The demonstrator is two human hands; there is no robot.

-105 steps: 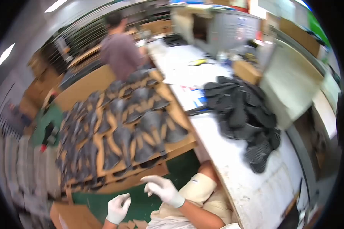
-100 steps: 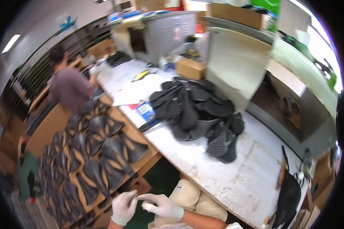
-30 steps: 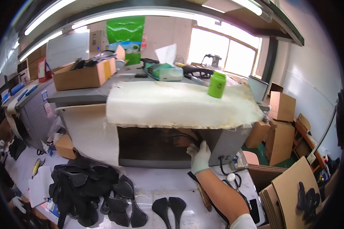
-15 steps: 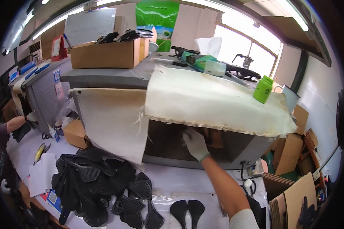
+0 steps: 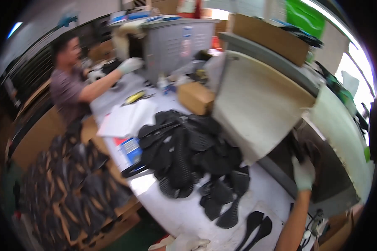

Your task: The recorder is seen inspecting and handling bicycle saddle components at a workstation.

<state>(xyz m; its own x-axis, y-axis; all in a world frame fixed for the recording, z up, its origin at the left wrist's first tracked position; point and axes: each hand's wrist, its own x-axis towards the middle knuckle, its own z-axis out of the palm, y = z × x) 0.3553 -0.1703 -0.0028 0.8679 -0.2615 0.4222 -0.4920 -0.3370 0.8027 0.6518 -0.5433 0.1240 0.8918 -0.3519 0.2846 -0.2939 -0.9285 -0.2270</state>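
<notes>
My right hand [image 5: 304, 172], in a pale glove, reaches into the dark opening of a grey metal box-like machine [image 5: 280, 179]. Its fingers close on a dark shape there, too blurred to make out. Fabric flaps, one cream [image 5: 259, 108] and one whitish [image 5: 343, 136], hang beside the opening. At the lower edge my left hand [image 5: 187, 242], also gloved, is over the white table with its fingers stretched out, holding nothing I can see. Between my hands lies a pair of long black teardrop-shaped pads [image 5: 255, 229]. Left of them is a heap of black textured pads [image 5: 184, 146].
Across the table a co-worker [image 5: 69, 79] stretches a gloved hand towards a grey cabinet [image 5: 176, 46]. Papers [image 5: 127, 119], a yellow-handled tool [image 5: 135, 97] and a small cardboard box [image 5: 194, 98] surround the heap. Many dark pads [image 5: 71, 188] lie on cardboard at lower left.
The view has swung left, bringing the co-worker and lower-left pads into sight. My left hand has appeared at the lower edge. My right hand is still at the opening, now with a dark shape at its fingers.
</notes>
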